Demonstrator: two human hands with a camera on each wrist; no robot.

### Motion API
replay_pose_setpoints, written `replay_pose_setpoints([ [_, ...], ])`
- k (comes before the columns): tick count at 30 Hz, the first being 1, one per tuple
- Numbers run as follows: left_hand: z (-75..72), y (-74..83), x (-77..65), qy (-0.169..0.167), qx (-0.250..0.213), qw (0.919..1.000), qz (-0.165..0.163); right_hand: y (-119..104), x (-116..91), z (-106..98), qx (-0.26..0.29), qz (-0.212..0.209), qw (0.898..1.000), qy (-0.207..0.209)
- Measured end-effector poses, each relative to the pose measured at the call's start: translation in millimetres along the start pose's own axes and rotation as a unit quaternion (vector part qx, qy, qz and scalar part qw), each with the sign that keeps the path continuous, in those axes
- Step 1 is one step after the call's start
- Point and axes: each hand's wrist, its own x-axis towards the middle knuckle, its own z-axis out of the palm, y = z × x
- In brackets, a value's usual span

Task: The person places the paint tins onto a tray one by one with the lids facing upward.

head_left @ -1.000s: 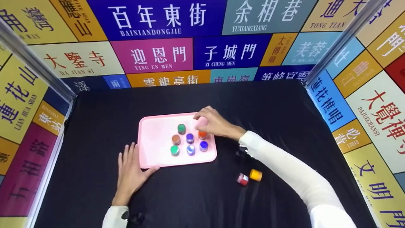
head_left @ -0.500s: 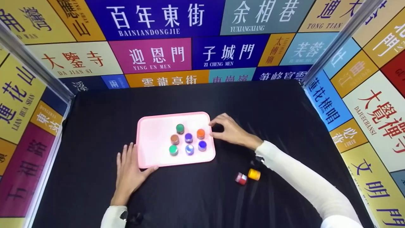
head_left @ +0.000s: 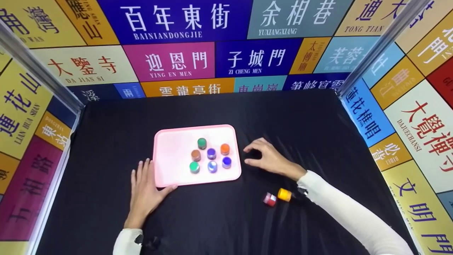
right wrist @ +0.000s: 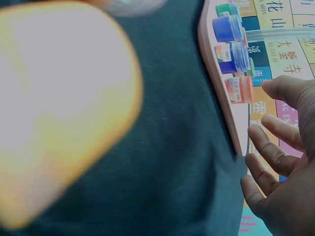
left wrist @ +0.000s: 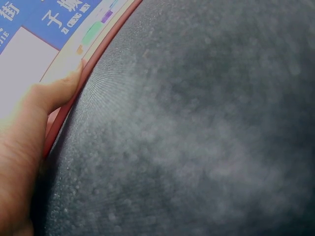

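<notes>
Several small paint jars stand on the right part of a pink tray (head_left: 170, 141), among them an orange jar (head_left: 225, 149), a blue jar (head_left: 227, 162), a purple jar (head_left: 211, 153) and a brown jar (head_left: 195, 155). My left hand (head_left: 144, 193) rests at the tray's near left corner, fingers straight along the left side, thumb touching the front rim. Just off the tray's right edge, my right hand (head_left: 270, 157) hovers with loosely bent fingers and nothing between them. A yellow jar (head_left: 284, 194) and a dark red jar (head_left: 270, 199) lie on their sides below the right forearm.
Black cloth (head_left: 212, 219) covers the table. Printed panels (head_left: 170, 60) with large characters wall in the back and both sides. A large blurred yellow shape (right wrist: 64, 98), apparently the yellow jar, fills the left of the right wrist view.
My right hand has withdrawn from above the orange jar, moving right and toward me off the tray. The orange jar stays on the tray. The left hand keeps its place.
</notes>
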Motion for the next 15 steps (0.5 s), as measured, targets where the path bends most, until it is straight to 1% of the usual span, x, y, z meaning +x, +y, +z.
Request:
replay_pose_setpoints([
  [6,0.1,1.0,0.0,-0.001,-0.001,1.0,0.0,3.7,-24.4,0.1,0.007,0.009,1.0,-0.008],
  [15,1.2,-0.4,0.0,0.018,-0.004,0.9997,0.013,5.7,-57.2,4.9,0.018,0.014,0.999,-0.024],
])
